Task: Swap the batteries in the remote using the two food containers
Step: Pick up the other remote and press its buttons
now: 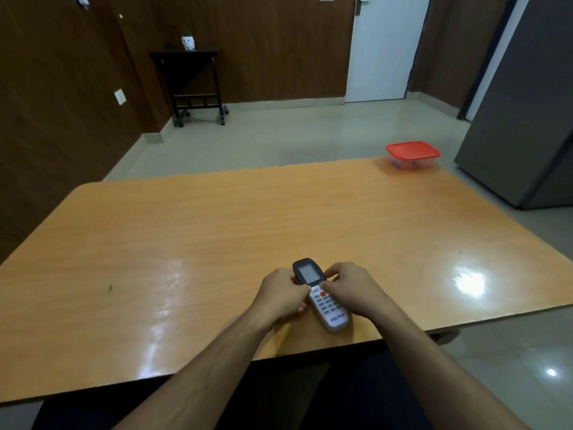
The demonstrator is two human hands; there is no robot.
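Observation:
A white remote (322, 297) with a dark screen end and an orange button lies face up near the front edge of the wooden table (192, 243). My left hand (280, 294) grips its left side and my right hand (352, 290) grips its right side, fingers pinching around the middle. A clear food container with a red lid (413, 154) stands at the table's far right corner, lid on; small items show faintly inside it. Only this one container is in view.
A grey refrigerator (527, 119) stands right of the table. Beyond the table lie a tiled floor, a white door (384, 48) and a dark side table (190, 85) with a small potted plant against the wood-panelled wall.

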